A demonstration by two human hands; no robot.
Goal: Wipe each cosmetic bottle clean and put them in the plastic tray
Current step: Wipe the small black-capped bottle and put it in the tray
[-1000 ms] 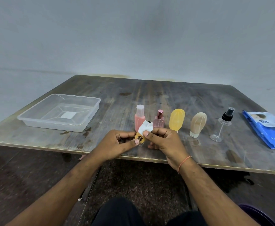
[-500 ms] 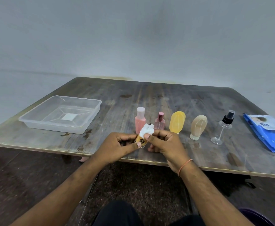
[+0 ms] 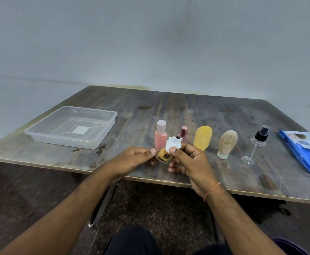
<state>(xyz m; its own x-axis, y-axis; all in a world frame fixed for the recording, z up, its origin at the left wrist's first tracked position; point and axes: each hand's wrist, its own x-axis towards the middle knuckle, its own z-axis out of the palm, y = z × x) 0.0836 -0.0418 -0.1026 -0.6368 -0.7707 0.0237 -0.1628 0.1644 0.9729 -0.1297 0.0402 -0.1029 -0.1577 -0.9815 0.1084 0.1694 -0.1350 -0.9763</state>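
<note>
Left hand [image 3: 132,159] grips a small amber bottle [image 3: 164,157] above the table's [image 3: 187,111] near edge; right hand [image 3: 191,161] pinches a white wipe [image 3: 173,143] against its top. The plastic tray [image 3: 102,138] sits far left.

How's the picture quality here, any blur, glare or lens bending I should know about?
Head view: light is soft and dim, no hard glare; the grey wooden table edges bow from wide-angle distortion; the small amber square bottle and crumpled white wipe are sharp enough, the logo unreadable; frame corners look smeared.
</note>
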